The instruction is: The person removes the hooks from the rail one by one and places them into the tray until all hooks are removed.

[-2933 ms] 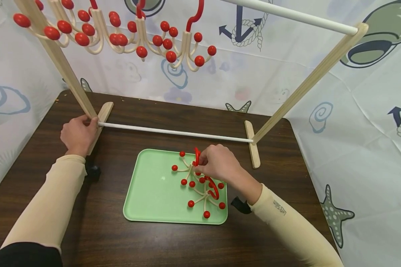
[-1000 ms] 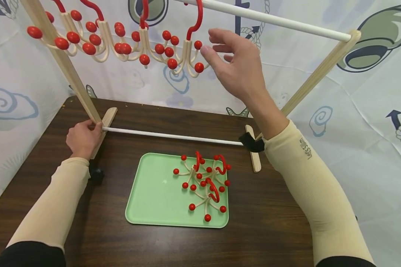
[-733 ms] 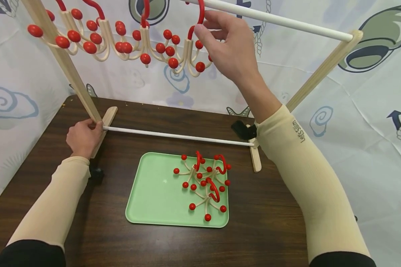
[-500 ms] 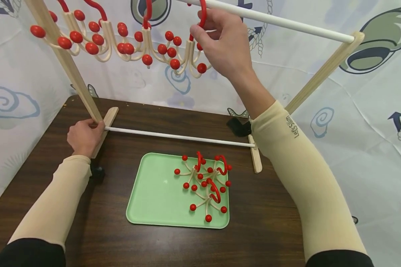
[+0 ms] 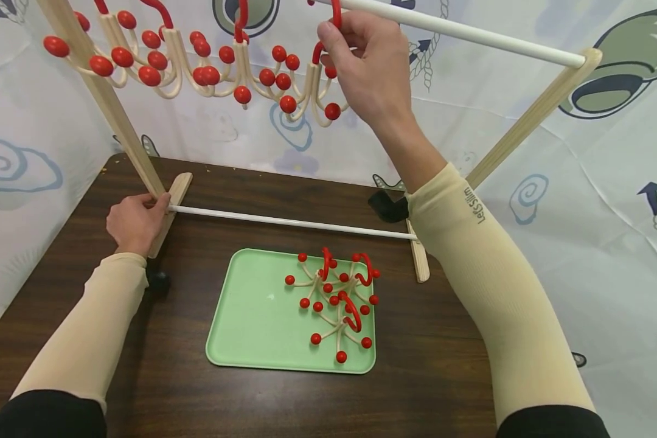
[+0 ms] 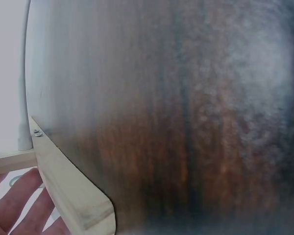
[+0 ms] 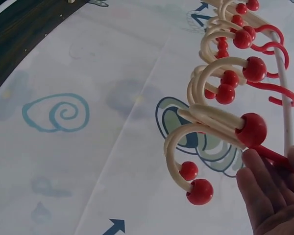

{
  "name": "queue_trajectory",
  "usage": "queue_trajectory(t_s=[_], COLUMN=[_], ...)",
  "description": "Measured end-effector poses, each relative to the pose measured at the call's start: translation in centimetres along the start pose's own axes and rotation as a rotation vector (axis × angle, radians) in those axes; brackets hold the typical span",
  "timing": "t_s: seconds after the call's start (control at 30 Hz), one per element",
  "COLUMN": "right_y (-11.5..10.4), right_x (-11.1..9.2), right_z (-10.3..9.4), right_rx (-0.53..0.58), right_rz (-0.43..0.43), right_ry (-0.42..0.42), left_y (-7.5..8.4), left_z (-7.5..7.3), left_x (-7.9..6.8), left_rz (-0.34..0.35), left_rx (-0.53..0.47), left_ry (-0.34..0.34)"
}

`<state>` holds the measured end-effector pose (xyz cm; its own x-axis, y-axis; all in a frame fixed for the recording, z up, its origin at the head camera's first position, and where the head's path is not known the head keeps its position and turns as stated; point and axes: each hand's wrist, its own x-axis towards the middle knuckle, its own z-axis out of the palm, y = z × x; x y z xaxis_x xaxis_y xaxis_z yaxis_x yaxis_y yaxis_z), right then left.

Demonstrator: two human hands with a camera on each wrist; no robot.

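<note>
In the head view my right hand (image 5: 375, 67) pinches the red hook (image 5: 336, 15) of a many-armed hanger (image 5: 311, 85), which hangs from the white upper rod (image 5: 471, 33). The hanger's cream arms curve upward and end in red balls. From the right wrist, the same hanger (image 7: 213, 120) shows in front of my fingers (image 7: 259, 188). My left hand (image 5: 135, 224) grips the wooden rack at the bottom of its left post (image 5: 101, 97), by the foot (image 5: 177, 188). In the left wrist view, fingers (image 6: 17, 200) show behind the wooden foot (image 6: 73, 191).
Several similar hangers (image 5: 175, 64) hang farther left on the rod. Three more hangers (image 5: 339, 325) lie at the right side of a green tray (image 5: 246, 322). A thin white lower rod (image 5: 285, 221) joins the rack's feet, behind the tray on the dark table (image 5: 241, 401).
My right hand has risen from the hangers on the tray to the upper rod and taken hold of the rightmost hanging hanger's hook. My left hand has stayed at the rack's base.
</note>
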<state>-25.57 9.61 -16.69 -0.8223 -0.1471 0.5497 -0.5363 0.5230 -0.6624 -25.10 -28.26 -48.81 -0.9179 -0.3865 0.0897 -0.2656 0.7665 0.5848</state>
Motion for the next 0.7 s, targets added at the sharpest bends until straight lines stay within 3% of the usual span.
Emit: queue_trajectory(t_s=[0.23,0.47,0.7], right_y=[-0.1,-1.4,0.0], right_x=[-0.1,-0.9,-2.4], right_z=[-0.2,-1.9,-3.3], right_rx=[0.062,0.156,0.176], right_rz=[-0.025,-0.030,-0.099], right_ry=[0.051,0.099,0.150], left_y=[-0.4,-0.5,-0.1], left_z=[-0.1,0.3,0.1], left_x=[0.0,0.0,0.2], left_rz=[0.007,0.011,0.024], left_rx=[0.019,0.028,0.030], left_ry=[0.000,0.003,0.014])
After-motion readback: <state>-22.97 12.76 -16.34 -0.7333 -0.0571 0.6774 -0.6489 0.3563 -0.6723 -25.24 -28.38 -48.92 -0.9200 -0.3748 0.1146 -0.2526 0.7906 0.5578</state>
